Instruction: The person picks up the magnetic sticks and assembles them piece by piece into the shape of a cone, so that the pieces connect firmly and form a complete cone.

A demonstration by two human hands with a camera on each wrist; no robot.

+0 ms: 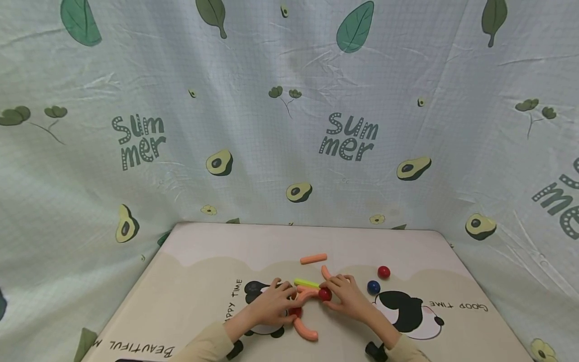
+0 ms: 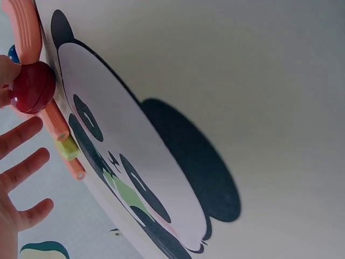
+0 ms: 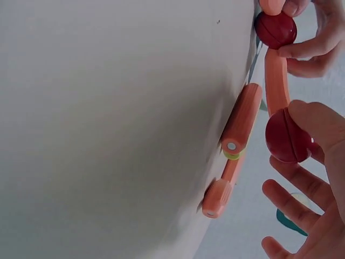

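Two red balls are linked by a curved orange stick (image 1: 305,294) (image 3: 276,81) on the panda mat (image 1: 190,281). My left hand (image 1: 273,301) (image 3: 295,43) pinches the left red ball (image 1: 295,311) (image 3: 275,29) with curled fingers. My right hand (image 1: 346,296) (image 3: 310,143) pinches the right red ball (image 1: 324,294) (image 3: 287,136) (image 2: 31,86), its other fingers (image 3: 291,208) spread straight. A yellow stick (image 1: 306,283) (image 2: 68,148) lies just behind the balls. In the left wrist view, spread fingers (image 2: 21,164) show below the ball; whose they are is unclear.
Loose pieces lie around: a straight orange stick (image 1: 313,258), a curved one (image 1: 325,272), another curved one (image 1: 306,330), a red ball (image 1: 383,272) and a blue ball (image 1: 373,287). An avocado-print cloth (image 1: 289,125) hangs behind the mat.
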